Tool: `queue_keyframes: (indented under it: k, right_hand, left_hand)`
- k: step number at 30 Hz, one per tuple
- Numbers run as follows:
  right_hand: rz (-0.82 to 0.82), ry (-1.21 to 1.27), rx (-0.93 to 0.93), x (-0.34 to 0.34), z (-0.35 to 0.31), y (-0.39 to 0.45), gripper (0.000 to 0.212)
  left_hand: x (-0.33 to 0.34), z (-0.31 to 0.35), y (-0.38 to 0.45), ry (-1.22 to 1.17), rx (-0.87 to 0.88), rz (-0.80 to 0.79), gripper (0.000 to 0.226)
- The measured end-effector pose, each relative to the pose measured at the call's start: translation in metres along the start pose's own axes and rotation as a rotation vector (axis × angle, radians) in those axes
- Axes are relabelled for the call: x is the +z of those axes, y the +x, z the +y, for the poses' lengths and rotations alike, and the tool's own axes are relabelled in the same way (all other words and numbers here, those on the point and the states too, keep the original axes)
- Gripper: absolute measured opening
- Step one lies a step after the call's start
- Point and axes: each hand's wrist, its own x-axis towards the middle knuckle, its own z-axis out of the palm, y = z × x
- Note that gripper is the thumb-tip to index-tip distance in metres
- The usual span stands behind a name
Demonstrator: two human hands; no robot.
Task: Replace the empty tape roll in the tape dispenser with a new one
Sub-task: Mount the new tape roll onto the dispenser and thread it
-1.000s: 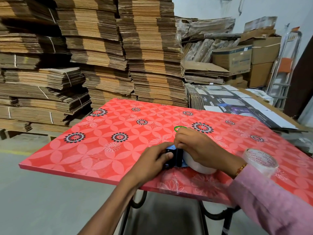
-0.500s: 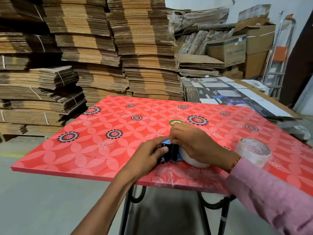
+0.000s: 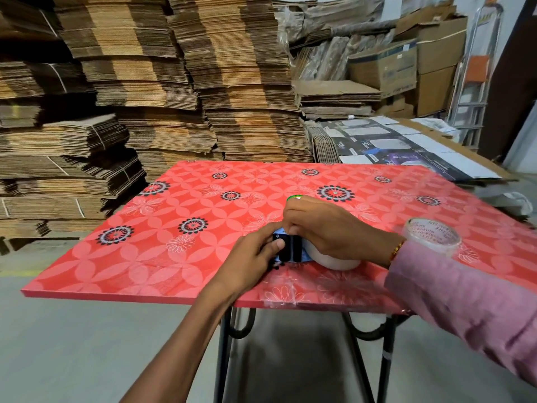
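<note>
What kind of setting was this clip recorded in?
Probably a packaging warehouse or carton storeroom: tall stacks of flattened cardboard, made-up boxes against the back wall, and a bare concrete floor under the red table.

Two bare hands and forearms reach in from the bottom edge of the view. The left arm [image 3: 186, 338] wears no sleeve at all, bare from wrist to the frame's edge, and the left hand [image 3: 250, 254] carries no ring or band that shows. The right arm is covered by a loose pink sleeve [image 3: 465, 303] of soft mottled cloth, ending at the wrist, where a thin gold and red bangle [image 3: 395, 251] sits just behind the right hand [image 3: 328, 228]
</note>
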Motion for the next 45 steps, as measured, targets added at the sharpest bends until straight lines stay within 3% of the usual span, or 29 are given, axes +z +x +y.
queue_keyframes:
  k: [9,18,26,28,30,33,38,45]
  right_hand:
    - [-0.052,0.045,0.016,-0.007,-0.006,0.011,0.012]
    - [-0.009,-0.101,-0.032,-0.004,-0.014,0.004,0.013]
    - [0.039,-0.047,0.026,-0.001,-0.015,0.003,0.013]
    - [0.054,-0.050,0.027,0.001,-0.016,0.002,0.012]
    - [0.066,-0.040,0.032,0.002,-0.016,0.001,0.011]
    - [0.082,-0.033,0.039,0.003,-0.016,0.000,0.013]
    - [0.090,-0.013,0.064,0.002,-0.017,-0.001,0.013]
    - [0.085,0.010,0.059,0.001,-0.016,0.000,0.013]
  left_hand:
    - [0.001,-0.001,0.001,0.025,0.024,0.009,0.036]
    - [0.002,-0.003,0.000,0.058,0.056,0.006,0.029]
    - [0.000,0.002,-0.001,-0.006,0.010,-0.004,0.031]
    - [0.001,0.003,-0.005,-0.096,-0.029,0.054,0.035]
    - [0.005,0.006,-0.014,-0.130,-0.048,0.169,0.024]
    - [0.018,0.011,-0.028,0.070,0.016,0.351,0.013]
    - [0.041,0.025,-0.032,0.286,-0.044,0.409,0.022]
    - [0.049,0.037,-0.028,0.319,-0.227,0.508,0.016]
